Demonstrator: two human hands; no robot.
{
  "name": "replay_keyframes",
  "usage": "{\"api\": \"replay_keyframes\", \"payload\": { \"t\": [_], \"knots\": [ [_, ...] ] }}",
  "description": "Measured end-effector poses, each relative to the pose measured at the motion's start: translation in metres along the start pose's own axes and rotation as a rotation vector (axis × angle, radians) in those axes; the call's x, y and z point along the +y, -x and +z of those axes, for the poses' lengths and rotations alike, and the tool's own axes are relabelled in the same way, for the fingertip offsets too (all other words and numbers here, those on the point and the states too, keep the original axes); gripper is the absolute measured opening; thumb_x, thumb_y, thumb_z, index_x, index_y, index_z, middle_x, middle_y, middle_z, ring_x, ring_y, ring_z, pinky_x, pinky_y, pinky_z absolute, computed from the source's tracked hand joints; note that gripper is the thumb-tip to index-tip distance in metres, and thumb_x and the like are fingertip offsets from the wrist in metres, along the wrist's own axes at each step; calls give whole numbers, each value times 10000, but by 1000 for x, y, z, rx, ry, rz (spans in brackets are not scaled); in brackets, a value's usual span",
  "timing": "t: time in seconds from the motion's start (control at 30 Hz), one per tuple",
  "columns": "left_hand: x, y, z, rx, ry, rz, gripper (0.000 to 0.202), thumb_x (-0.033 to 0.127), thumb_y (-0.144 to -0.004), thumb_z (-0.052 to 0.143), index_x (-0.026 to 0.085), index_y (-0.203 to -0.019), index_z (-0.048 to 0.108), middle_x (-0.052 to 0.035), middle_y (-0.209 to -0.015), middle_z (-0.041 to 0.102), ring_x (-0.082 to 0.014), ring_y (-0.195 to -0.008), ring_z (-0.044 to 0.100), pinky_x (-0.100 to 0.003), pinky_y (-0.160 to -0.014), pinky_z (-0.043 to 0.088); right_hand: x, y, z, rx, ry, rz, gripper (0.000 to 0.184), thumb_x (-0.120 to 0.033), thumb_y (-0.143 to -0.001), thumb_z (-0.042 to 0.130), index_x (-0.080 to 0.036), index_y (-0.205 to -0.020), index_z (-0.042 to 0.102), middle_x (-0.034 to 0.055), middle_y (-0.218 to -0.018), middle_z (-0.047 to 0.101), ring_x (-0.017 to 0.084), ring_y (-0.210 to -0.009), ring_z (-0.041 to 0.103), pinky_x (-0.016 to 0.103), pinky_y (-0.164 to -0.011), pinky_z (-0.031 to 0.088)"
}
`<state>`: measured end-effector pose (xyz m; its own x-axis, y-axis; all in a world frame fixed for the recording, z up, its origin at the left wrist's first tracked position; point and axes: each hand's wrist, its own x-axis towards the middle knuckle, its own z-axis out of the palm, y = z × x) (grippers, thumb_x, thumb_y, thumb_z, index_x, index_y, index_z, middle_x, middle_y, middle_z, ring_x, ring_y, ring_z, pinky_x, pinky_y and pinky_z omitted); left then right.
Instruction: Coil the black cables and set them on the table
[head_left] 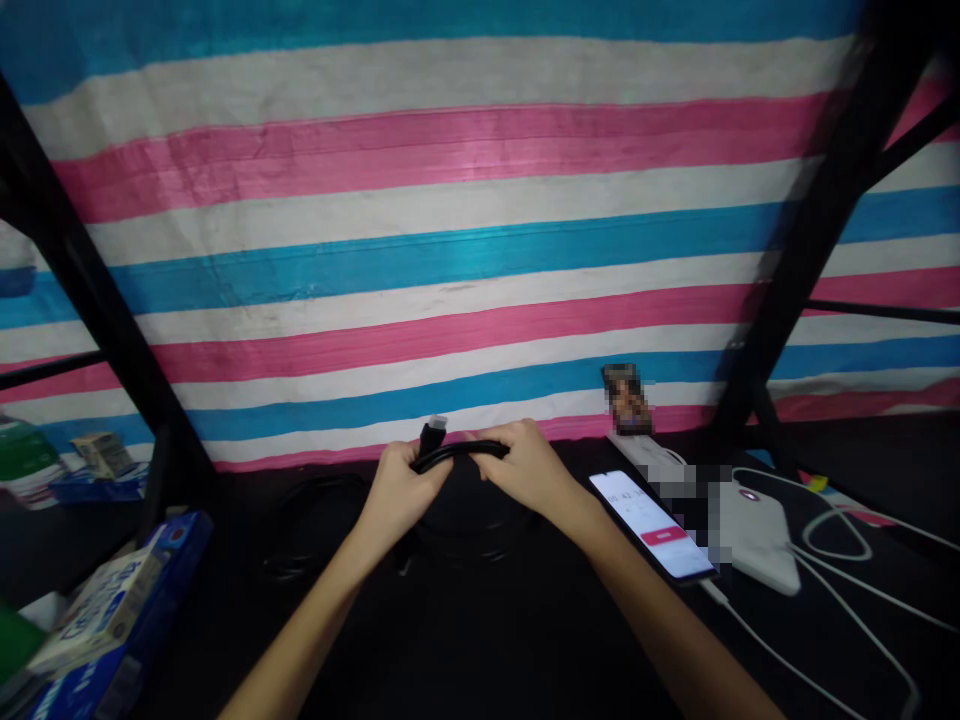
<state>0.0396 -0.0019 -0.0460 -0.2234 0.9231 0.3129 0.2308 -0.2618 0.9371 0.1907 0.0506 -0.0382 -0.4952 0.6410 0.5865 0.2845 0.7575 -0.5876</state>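
A black cable [480, 449] with an HDMI-like metal plug [435, 428] bends between my two hands above the dark table. My left hand [409, 480] is closed round it just below the plug, which points up. My right hand [523, 462] grips the same cable a short way to the right, fingers wrapped over it. Loops of black cable hang or lie under my hands, hard to make out against the black surface. To the left of my left hand a second coil of black cable [315, 490] lies on the table [480, 660].
At right lie a lit phone [649, 525], a white power bank or router-like box [757, 540], a power strip [630, 450] and white cords [832, 590]. Blue and white packages [112, 610] sit at left. Black frame posts [817, 220] flank a striped sheet [450, 230].
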Motion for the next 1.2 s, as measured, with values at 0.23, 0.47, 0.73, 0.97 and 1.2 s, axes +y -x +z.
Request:
{"api": "replay_keyframes", "payload": {
  "t": [0.23,0.47,0.73,0.97,1.2],
  "knots": [
    [-3,3,3,-45,157,-124,324,209,-570,706,169,-349,472,26,-291,388,-51,-284,293,-216,-343,146,-1,2,1,47,23,-2,196,-181,-705,579,-187,-510,599,-6,-495,582,122,-488,502,253,-477,317],
    [11,-10,-19,193,567,-100,495,186,-656,597,202,-372,191,95,-264,179,-24,-244,154,-200,-366,264,21,-7,23,162,-578,301,339,-390,-809,538,-175,-547,536,11,-498,592,118,-455,576,246,-492,476],
    [10,-5,-9,342,855,-6,470,124,-698,505,176,-410,138,75,-250,217,-30,-232,178,-192,-358,231,1,0,44,-71,-877,487,227,-407,-882,447,-192,-821,485,-16,-604,647,129,-450,627,213,-389,483],
    [11,4,1,346,909,30,478,154,-767,488,179,-379,211,70,-265,231,-43,-248,176,-214,-365,214,5,6,45,-150,-668,404,319,-437,-906,349,-166,-889,516,-14,-519,628,54,-212,399,127,-217,219],
    [-3,-5,12,160,1030,-229,520,250,-838,444,204,-370,223,58,-297,223,-66,-293,274,-227,-489,410,21,-3,23,16,-410,395,398,-515,-870,395,-171,-702,502,-52,-480,480,77,-252,466,155,-247,251]
  ]
}}
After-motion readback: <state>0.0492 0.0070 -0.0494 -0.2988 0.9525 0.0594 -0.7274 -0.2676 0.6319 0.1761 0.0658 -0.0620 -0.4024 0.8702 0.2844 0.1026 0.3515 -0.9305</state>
